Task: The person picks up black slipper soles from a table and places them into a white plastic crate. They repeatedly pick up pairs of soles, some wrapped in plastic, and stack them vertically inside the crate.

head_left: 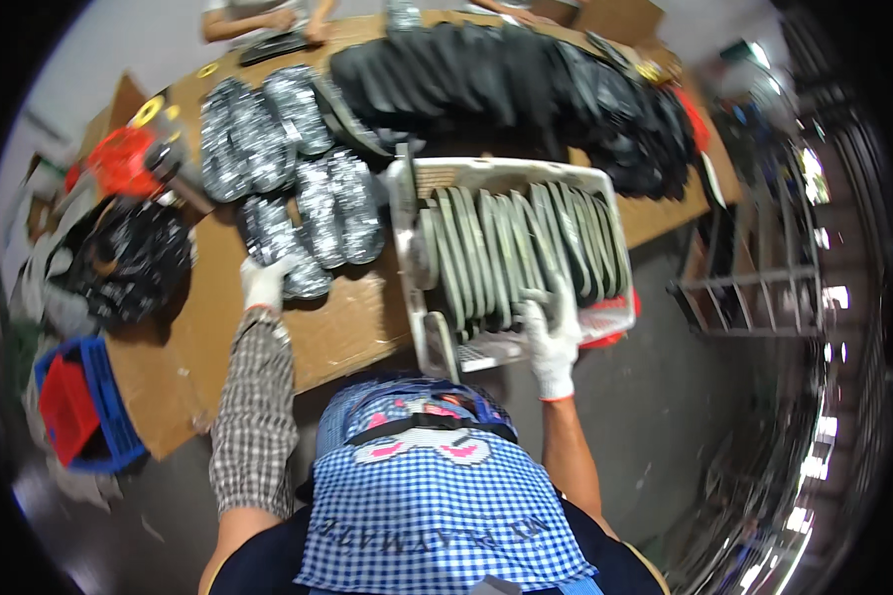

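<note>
My left hand (pixel 264 284), in a white glove, is closed at the near end of a pair of dark shoe soles in shiny clear plastic (pixel 303 266); its thumb lies across toward the right-hand sole. Several similar wrapped soles (pixel 230 139) lie in rows farther off. A white plastic basket (pixel 617 213) stands to their right, holding a row of dark soles with pale edges (pixel 501 243), set upright. Over the near part of that row is my right hand (pixel 551 342), also gloved, its fingers stretched and apart against the soles. The fingertips are partly blurred.
Behind the basket, a long row of black soles (pixel 456 79) lines the cardboard-covered table (pixel 352 317). At left are a black plastic bag (pixel 129 258), a red bag (pixel 124 164) and a blue crate (pixel 119 426). Another person's hands (pixel 298 25) work across the table. A metal rack (pixel 749 283) stands right.
</note>
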Available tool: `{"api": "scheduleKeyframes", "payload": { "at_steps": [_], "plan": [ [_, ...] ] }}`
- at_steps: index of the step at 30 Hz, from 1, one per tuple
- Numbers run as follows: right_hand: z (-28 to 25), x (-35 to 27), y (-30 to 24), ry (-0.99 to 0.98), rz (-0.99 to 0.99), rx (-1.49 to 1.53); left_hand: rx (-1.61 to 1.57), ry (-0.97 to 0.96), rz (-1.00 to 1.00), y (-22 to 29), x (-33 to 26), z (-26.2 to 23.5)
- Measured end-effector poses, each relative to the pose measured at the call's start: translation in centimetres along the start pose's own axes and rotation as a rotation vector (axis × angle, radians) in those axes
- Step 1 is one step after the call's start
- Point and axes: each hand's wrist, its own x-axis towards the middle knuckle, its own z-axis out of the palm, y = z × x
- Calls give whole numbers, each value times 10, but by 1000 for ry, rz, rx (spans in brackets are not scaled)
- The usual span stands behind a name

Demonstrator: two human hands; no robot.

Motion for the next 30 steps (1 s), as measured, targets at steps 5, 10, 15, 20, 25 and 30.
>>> {"api": "scheduleKeyframes", "payload": {
  "at_steps": [5,10,15,20,25,30],
  "plan": [
    [4,-19,2,-16,56,-2,78,0,-143,1,-22,-29],
    [4,-19,-4,-101,27,-95,36,-52,-271,-11,-78,-80],
    [-1,10,-10,-250,-178,-141,-169,39,-204,5,-147,-92],
    [-24,43,-17,-405,-310,-67,-176,-15,163,57,-205,-58],
    [-59,86,-27,-460,-406,139,-304,-122,455,128,-265,48],
    [-91,120,-30,-809,59,735,-236,19,413,145,-313,172]
  ]
}}
